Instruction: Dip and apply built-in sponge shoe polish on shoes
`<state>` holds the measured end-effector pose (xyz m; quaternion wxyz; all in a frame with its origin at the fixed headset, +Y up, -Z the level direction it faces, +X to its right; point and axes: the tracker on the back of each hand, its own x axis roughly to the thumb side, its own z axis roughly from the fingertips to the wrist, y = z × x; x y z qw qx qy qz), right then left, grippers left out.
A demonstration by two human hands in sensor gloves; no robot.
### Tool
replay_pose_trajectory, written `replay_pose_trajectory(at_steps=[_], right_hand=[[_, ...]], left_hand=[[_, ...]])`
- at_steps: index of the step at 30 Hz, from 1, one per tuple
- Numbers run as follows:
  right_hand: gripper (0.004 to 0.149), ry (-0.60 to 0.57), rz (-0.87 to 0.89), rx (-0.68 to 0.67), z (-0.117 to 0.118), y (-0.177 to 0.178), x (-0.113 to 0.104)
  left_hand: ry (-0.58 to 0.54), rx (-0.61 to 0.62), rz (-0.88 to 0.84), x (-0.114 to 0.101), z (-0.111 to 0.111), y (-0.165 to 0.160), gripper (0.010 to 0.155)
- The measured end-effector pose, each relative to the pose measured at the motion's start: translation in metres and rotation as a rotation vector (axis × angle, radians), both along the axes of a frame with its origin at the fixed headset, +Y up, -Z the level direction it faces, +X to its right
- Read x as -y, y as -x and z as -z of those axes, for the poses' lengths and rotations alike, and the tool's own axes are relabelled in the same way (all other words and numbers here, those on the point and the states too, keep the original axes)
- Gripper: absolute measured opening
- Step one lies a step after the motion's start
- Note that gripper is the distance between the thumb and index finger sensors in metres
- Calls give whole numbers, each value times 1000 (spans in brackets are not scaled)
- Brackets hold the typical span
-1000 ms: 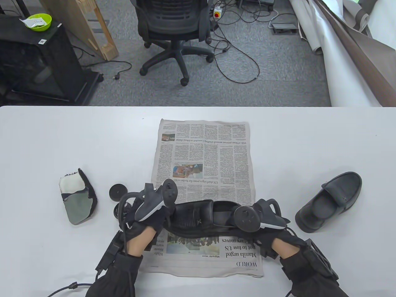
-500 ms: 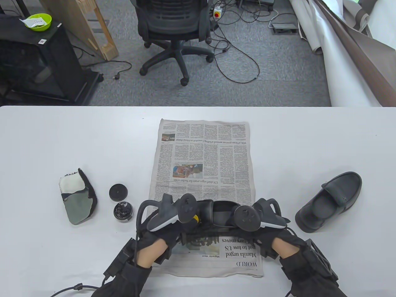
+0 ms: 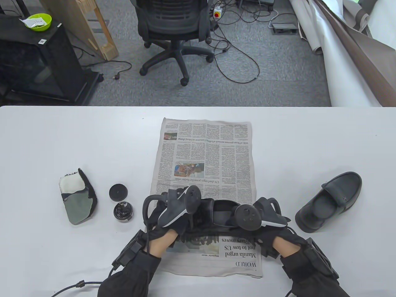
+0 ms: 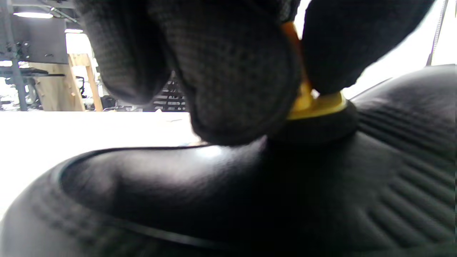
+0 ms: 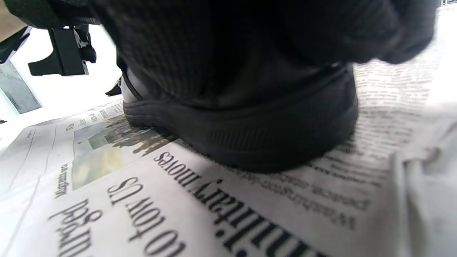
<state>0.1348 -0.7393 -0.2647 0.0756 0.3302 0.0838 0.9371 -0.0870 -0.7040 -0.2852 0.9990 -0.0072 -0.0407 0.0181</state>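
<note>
A black shoe lies on its sole across the newspaper, toe to the left. My left hand pinches a sponge applicator with a yellow holder and presses its black sponge on the shoe's upper. My right hand grips the heel end of the shoe and holds it down on the paper. The open polish tin and its lid sit left of the paper. A second black shoe lies to the right.
A polishing mitt lies at the far left of the white table. An office chair, cables and a black cabinet stand on the floor beyond the table's far edge.
My left hand came away from the polish tin and moved right onto the shoe's upper with the applicator. The newspaper shifted slightly. My right hand stayed on the heel.
</note>
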Motion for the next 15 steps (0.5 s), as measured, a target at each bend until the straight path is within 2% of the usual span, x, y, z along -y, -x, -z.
replay_pose_trajectory(at_steps=[7,15], right_hand=[[39,-6,-8,10,0,0,0],[39,-11,-14,20,-1,1,0]], left_hand=[[71,-67,72,1,5,22,50],[146,-127,90,-5,-3,50,50]])
